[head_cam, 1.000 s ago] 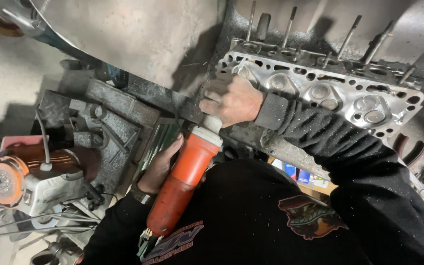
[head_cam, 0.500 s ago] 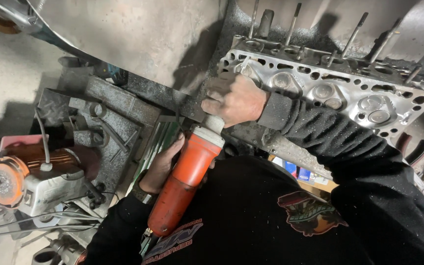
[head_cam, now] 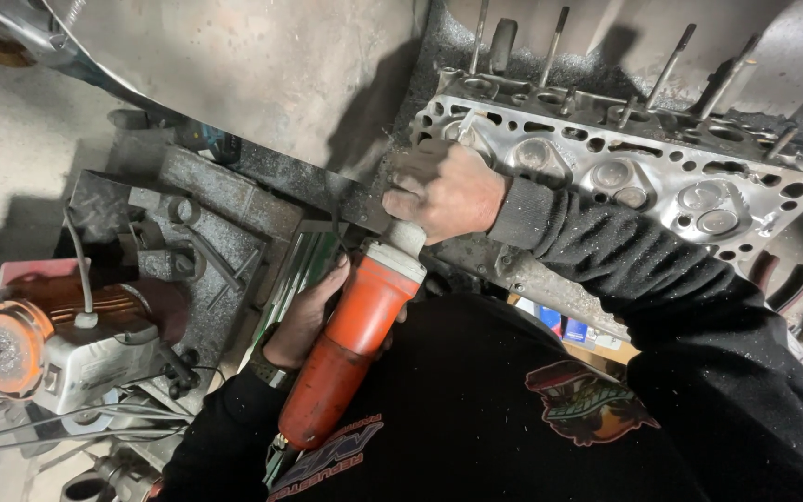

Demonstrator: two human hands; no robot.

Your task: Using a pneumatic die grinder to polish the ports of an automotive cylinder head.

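Observation:
An orange power grinder [head_cam: 355, 344] points up and away from my chest toward a bare metal cylinder head [head_cam: 625, 177]. My right hand [head_cam: 443, 191], in a black sleeve, is wrapped over the tool's white front end, right at the left end of the cylinder head. It hides the tool's tip. My left hand [head_cam: 304, 316] grips the orange body from the left side. The cylinder head lies with its round chambers facing me, and several studs [head_cam: 666, 65] stick up behind it.
A dusty dark metal block and bracket [head_cam: 188, 242] sits to the left. An electric motor with an orange wire wheel [head_cam: 39, 344] and loose cables lies at the lower left. A large curved metal panel [head_cam: 234, 65] fills the upper left. Metal dust covers the surfaces.
Both hands keep their grip on the grinder. The tool and my right hand stay at the left end of the cylinder head, with only a slight shift in view.

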